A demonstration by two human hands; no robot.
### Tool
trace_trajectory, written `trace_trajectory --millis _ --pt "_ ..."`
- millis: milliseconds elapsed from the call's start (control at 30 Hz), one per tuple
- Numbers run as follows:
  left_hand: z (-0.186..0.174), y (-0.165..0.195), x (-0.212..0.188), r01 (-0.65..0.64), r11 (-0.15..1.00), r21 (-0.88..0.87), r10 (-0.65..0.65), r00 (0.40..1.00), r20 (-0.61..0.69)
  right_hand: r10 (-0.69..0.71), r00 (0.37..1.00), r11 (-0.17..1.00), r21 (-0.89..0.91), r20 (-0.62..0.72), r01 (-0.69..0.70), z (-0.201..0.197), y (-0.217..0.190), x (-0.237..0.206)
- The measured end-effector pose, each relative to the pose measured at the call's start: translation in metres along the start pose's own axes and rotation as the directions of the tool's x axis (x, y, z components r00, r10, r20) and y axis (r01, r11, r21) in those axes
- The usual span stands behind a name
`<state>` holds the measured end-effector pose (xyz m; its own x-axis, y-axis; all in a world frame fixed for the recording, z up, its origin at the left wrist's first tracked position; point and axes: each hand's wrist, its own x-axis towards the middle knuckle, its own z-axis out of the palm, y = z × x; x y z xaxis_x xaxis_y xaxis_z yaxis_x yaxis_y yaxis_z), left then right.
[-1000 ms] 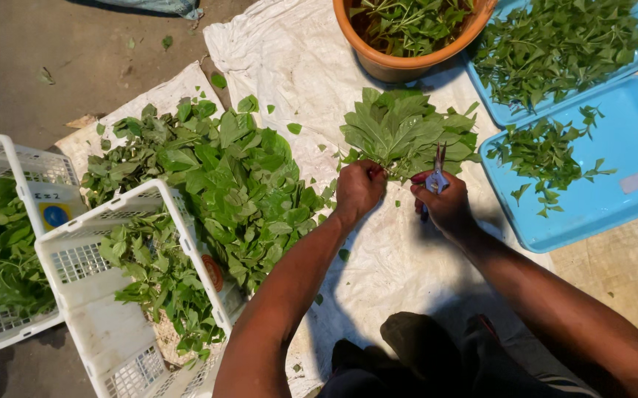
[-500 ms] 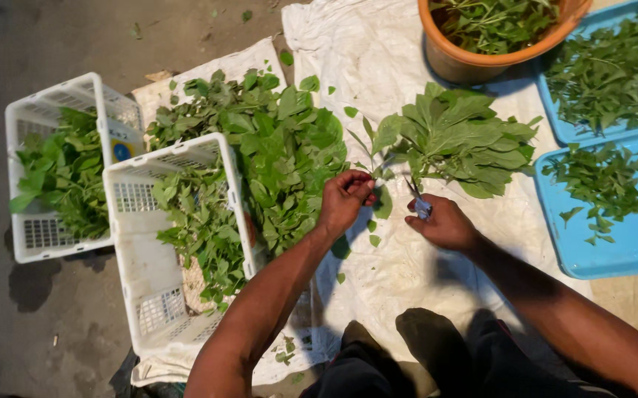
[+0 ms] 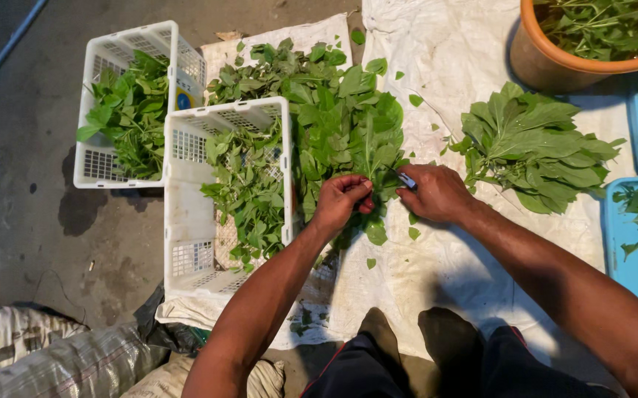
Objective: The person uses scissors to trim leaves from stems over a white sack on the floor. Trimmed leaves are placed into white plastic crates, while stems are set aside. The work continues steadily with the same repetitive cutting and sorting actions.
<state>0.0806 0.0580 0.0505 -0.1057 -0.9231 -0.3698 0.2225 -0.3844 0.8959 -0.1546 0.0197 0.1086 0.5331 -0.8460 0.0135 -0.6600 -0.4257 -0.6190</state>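
Stems in the greens pile (image 3: 348, 125) are pinched by the left hand (image 3: 339, 200); a small blade (image 3: 406, 179) is gripped in the right hand (image 3: 437, 195); stems should be held taut, fingers kept clear.

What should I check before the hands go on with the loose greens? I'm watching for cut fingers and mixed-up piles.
1. Small blue-handled blade gripped in the right hand: ok.
2. Blade edge away from left hand fingers: cannot tell, edge hidden.
3. Left hand pinching stems at the loose heap of green leaves: ok.
4. Tidy bundle of broad green leaves apart from the heap: ok.
5. Near white plastic crate has room: ok, part filled.
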Motion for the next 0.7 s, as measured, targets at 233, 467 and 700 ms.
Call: trace_trajectory --millis 233,467,700 --pt "-0.009 -0.006 -0.009 -0.021 0.998 0.058 0.025 0.997 -0.069 -0.022 1.0 0.996 -0.091 -0.023 0.019 0.019 0.006 0.003" --pt "-0.022 -0.006 -0.013 -0.173 0.873 0.456 0.261 0.956 -0.136 0.109 0.993 0.992 -0.065 0.05 -0.106 0.02 0.012 -0.005" --pt "-0.017 -0.004 -0.019 -0.142 0.91 0.388 0.189 0.978 -0.085 -0.018 0.995 0.998 -0.06 -0.103 0.012 0.014 0.002 0.006"
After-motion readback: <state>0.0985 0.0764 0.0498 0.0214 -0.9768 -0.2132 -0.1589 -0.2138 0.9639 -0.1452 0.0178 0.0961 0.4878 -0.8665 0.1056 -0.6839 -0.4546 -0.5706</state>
